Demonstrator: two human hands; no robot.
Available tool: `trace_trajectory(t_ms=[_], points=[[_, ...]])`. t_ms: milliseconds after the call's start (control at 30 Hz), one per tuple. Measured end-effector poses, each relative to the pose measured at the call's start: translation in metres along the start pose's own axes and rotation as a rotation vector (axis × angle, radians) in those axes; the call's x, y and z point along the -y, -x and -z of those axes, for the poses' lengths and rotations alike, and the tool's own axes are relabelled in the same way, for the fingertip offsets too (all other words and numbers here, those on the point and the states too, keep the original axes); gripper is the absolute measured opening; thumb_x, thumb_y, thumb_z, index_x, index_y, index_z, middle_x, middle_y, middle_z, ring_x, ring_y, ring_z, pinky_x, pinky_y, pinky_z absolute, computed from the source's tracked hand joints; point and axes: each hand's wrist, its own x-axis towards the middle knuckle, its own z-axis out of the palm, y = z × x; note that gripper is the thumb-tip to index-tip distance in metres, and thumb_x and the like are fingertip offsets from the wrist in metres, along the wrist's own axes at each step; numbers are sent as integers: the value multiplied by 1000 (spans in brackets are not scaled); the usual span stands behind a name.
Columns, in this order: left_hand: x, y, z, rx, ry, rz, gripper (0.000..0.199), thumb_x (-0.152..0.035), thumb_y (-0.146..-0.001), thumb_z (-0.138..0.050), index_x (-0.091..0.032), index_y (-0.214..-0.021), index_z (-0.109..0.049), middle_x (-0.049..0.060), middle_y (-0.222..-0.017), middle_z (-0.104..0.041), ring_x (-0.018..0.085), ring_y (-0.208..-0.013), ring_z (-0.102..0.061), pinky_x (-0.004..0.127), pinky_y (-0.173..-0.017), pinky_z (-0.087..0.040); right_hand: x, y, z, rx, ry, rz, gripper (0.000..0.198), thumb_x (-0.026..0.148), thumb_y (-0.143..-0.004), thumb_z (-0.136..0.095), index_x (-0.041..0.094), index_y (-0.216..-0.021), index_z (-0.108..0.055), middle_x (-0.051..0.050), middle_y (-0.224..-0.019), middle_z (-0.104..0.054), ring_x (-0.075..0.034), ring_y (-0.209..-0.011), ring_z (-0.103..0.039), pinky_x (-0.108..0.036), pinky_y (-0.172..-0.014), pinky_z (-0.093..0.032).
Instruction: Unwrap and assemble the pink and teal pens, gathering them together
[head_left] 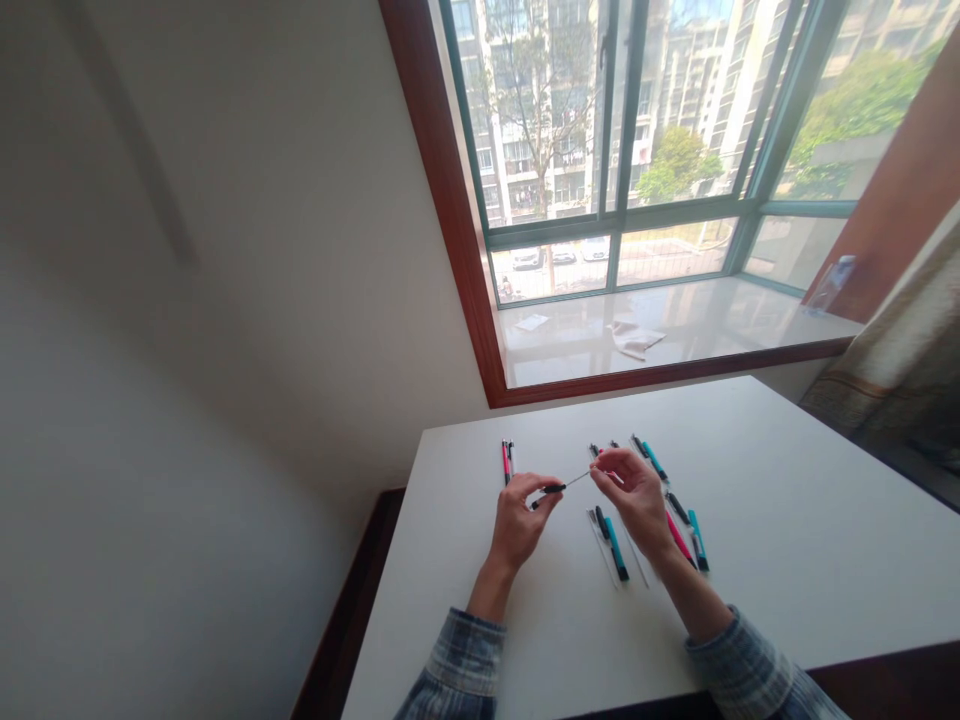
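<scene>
Above the white table, my left hand (519, 522) pinches a black pen part (553, 489) between thumb and fingertips. A thin, pale pen refill (577, 479) runs from that part's right end to my right hand (634, 497), whose thumb and fingers are closed on its far end. How deep the refill sits in the black part is too small to tell. Below and between the hands lie a teal pen barrel (616, 550), a black pen part (602, 523) and thin clear refills (602, 552). My right hand hides some of the pieces behind it.
On the white table (450, 560), a pink pen (505, 462) lies beyond my left hand. Right of my right wrist are a pink barrel (679, 540) and a teal barrel (698, 540); another teal piece (655, 461) lies farther back. A window sill (562, 355) holds a crumpled cloth (635, 339).
</scene>
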Motion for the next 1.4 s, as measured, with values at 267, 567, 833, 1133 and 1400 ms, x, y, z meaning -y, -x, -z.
trace_trajectory(t_ms=[267, 567, 833, 1133, 1400], points=[[-5, -1, 1, 19, 12, -7, 12, -24, -86, -74, -25, -97, -80, 5, -97, -78, 23, -95, -70, 38, -89, -55, 0, 4, -4, 127, 54, -27, 29, 40, -84, -77, 22, -103, -65, -5, -93, -71, -21, -88, -67, -35, -80, -56], [-2, 0, 0, 24, 38, 4, 12, -25, -84, -76, -24, -95, -80, 6, -95, -79, 24, -92, -71, 38, -87, -56, 4, 6, -6, 162, 36, -57, 29, 42, -83, -77, 22, -98, -63, -3, -90, -69, -20, -84, -67, -33, -78, -56], [0, 0, -2, 13, 53, 20, 12, -27, -85, -74, -24, -95, -80, 6, -95, -80, 23, -91, -72, 36, -83, -55, 0, 5, -7, 164, 17, -67, 32, 46, -81, -78, 23, -97, -63, -3, -90, -68, -20, -83, -66, -33, -76, -57], [1, 0, -5, 7, 61, 45, 13, -29, -84, -76, -24, -95, -80, 5, -95, -80, 22, -88, -71, 35, -80, -52, 4, 4, -4, 141, 14, -32, 30, 42, -84, -76, 23, -103, -64, -5, -93, -68, -21, -90, -66, -35, -83, -58], [-1, 0, -5, 13, 77, 43, 16, -32, -85, -76, -23, -97, -80, 7, -95, -80, 23, -88, -71, 36, -81, -53, 6, 6, -7, 295, 174, -12, 29, 38, -82, -77, 24, -106, -69, -7, -117, -67, -25, -113, -63, -38, -91, -55]])
